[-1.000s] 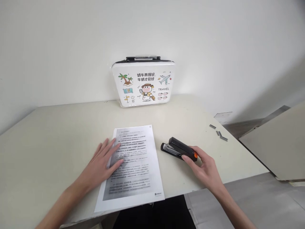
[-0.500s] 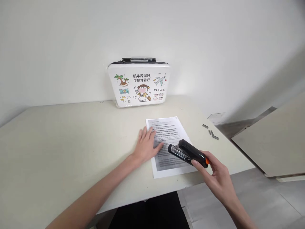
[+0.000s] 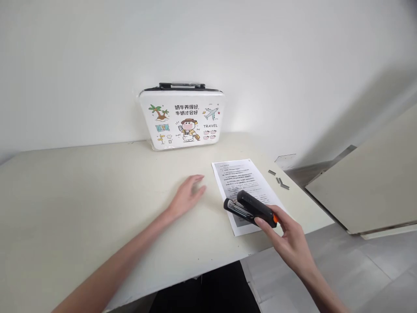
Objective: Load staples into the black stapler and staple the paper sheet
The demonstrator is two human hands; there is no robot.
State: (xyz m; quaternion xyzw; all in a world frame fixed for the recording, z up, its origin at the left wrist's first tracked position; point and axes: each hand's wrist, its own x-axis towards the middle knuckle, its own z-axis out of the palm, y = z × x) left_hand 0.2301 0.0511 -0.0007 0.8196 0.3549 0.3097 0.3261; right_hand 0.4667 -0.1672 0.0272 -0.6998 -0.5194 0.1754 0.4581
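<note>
My right hand (image 3: 286,234) grips the rear end of a black stapler (image 3: 257,208) with an orange patch near my fingers. The stapler's jaws gape, with the front end pointing left. It is held over printed paper (image 3: 239,174) on the table, hiding part of the text; whether it is one sheet or a stack I cannot tell. My left hand (image 3: 188,195) is to the left of the paper, apart from it, fingers and thumb spread with nothing between them.
Several strips of staples (image 3: 280,182) lie on the table (image 3: 130,187) right of the paper. A white case (image 3: 182,119) with cartoon prints and a black handle stands against the wall. A pale panel (image 3: 358,195) is beyond the table's right edge.
My left hand has come off the paper and moved left. The paper now lies further right relative to the case and slightly turned. My right hand still holds the stapler.
</note>
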